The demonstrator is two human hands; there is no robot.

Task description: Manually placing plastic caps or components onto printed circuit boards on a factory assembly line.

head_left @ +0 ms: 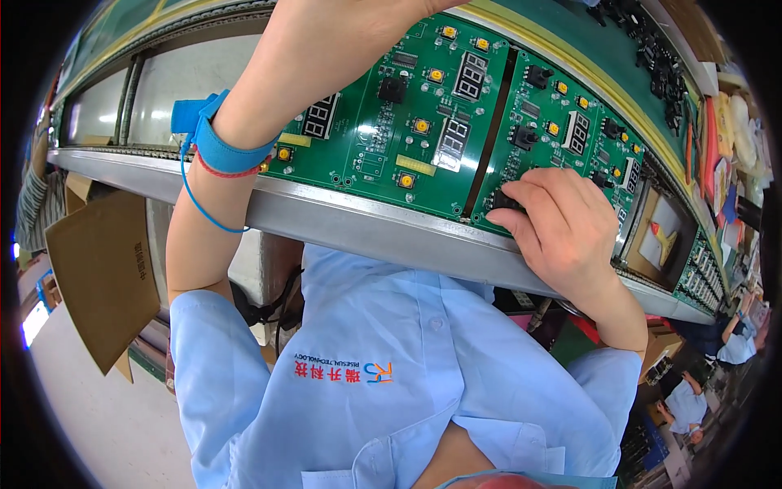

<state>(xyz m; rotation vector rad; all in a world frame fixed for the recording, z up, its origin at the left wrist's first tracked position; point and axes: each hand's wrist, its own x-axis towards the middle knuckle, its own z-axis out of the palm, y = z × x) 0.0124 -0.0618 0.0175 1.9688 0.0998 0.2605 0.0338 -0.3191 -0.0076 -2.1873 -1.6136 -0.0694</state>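
Note:
My right hand is at the near edge of a green circuit board on the right. Its thumb and fingertips close round a small black component there, partly covered by the fingers. My left arm reaches across a second green circuit board, which carries digit displays, yellow-topped push buttons and a black component. Only part of my left hand shows at the top edge; its fingers are mostly out of the picture. A blue wrist strap with a cord circles my left wrist.
A metal rail runs along the near side of the boards. Beyond them lies a green work surface with a heap of black parts. A cardboard flap stands at the left. Other people in light blue appear at the far right.

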